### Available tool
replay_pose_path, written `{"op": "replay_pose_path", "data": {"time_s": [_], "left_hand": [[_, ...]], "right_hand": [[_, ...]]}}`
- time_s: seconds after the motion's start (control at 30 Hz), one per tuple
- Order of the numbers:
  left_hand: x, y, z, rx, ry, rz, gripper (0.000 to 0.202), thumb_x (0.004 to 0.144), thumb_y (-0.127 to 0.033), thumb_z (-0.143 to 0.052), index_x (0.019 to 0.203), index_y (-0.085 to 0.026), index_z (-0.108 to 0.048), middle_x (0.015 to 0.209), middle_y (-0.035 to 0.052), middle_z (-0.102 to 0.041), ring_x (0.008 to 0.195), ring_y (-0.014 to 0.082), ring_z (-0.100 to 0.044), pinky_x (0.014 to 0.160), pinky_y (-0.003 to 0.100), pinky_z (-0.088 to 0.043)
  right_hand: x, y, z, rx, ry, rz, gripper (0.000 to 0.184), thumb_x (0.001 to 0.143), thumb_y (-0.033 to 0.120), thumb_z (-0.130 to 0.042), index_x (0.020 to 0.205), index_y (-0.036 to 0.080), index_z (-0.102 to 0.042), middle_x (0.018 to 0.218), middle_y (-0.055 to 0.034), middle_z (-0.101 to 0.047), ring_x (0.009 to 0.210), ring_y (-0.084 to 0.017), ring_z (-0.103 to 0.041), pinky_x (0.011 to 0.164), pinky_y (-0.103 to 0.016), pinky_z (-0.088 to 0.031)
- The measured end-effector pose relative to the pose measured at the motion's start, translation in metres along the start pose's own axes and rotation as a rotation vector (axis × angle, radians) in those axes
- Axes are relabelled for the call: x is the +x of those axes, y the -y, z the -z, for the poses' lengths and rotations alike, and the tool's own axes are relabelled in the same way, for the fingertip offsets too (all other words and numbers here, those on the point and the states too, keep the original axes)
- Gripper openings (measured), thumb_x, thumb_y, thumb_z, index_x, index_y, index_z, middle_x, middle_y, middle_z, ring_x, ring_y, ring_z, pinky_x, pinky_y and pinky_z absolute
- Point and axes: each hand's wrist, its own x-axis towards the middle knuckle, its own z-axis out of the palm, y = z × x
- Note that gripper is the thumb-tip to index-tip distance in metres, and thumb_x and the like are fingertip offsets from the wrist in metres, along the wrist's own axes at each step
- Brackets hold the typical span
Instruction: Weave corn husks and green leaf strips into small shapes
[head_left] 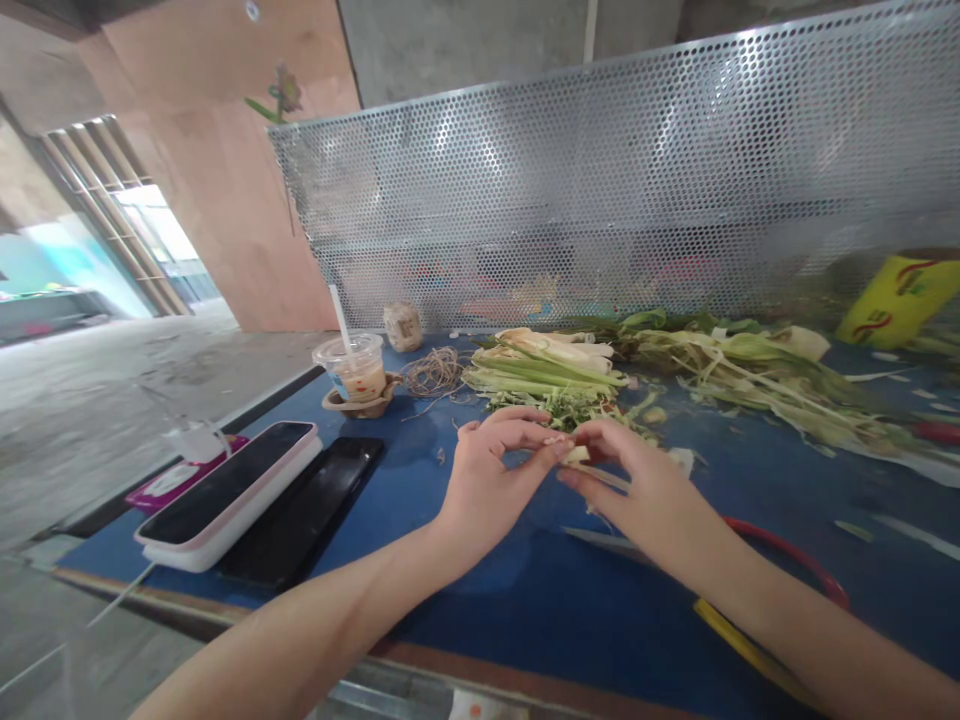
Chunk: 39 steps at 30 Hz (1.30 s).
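Fingers (pixel 536 472) of the left hand (pixel 484 465) pinch, thumb against forefinger, at one end of a small, pale cream-yellow piece of plant stalk (pixel 576 455); the right hand (pixel 637 475) grasps the same piece between curved thumb and forefinger, with thin strips trailing below. Exactly how the fingertips divide their grip is too blurred to tell. The piece is held above a blue-topped table (pixel 517 610), in front of a thick bundle of green and cream leafy stalks (pixel 544 365).

Beneath the right forearm lie scissors with red and yellow handles (pixel 821 578), their metal blade pointing left. Farther right, loose green and straw-coloured leaves (pixel 742 380) spread toward a bright yellow printed cylinder (pixel 900 300). Left of the bundle sit a tangle of brown twine (pixel 435 372) and a clear plastic cup with a white straw (pixel 352 360). Nearer the left edge, a flat black phone (pixel 300 520) lies beside a dark-screened phone in a pink-and-white case (pixel 229 490). A perforated silvery metal panel (pixel 600 180) stands behind.
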Motion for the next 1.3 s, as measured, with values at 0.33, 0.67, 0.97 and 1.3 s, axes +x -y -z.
{"op": "replay_pose_path", "data": {"time_s": [0.33,0.67,0.97,1.3], "left_hand": [[0.009,0.01,0.012,-0.14,0.099,0.045,0.009,0.069,-0.027,-0.066,0.071,-0.02,-0.07,0.072,0.0023,-0.067,0.071,0.0139,-0.059,0.067,0.025,-0.045],[0.012,0.009,0.015,0.039,0.14,0.057,0.015,0.07,-0.033,-0.063,0.072,-0.021,-0.071,0.073,0.002,-0.068,0.07,0.0155,-0.061,0.065,0.025,-0.045],[0.009,0.012,0.01,0.03,0.083,0.007,0.012,0.071,-0.029,-0.063,0.071,-0.02,-0.07,0.072,0.0017,-0.068,0.069,0.0144,-0.06,0.064,0.024,-0.044],[0.011,0.011,0.009,0.132,0.077,-0.082,0.011,0.072,-0.027,-0.063,0.074,-0.02,-0.071,0.072,0.0021,-0.066,0.073,0.0143,-0.059,0.067,0.024,-0.045]], "right_hand": [[0.002,0.007,0.009,-0.136,-0.12,0.111,0.012,0.078,0.031,-0.054,0.086,0.027,-0.063,0.086,-0.0001,-0.07,0.078,-0.021,-0.065,0.071,-0.036,-0.049],[-0.002,-0.002,0.005,-0.359,-0.177,0.248,0.028,0.083,0.032,-0.049,0.109,0.026,-0.056,0.094,-0.0027,-0.068,0.086,-0.022,-0.061,0.077,-0.041,-0.041],[-0.002,0.003,0.003,-0.42,-0.247,0.4,0.021,0.085,0.024,-0.047,0.1,0.02,-0.062,0.086,-0.0027,-0.069,0.072,-0.017,-0.059,0.065,-0.031,-0.044],[-0.004,0.005,0.0,-0.452,-0.257,0.419,0.02,0.085,0.023,-0.046,0.096,0.017,-0.063,0.083,-0.004,-0.069,0.077,-0.019,-0.061,0.071,-0.034,-0.042]]}}
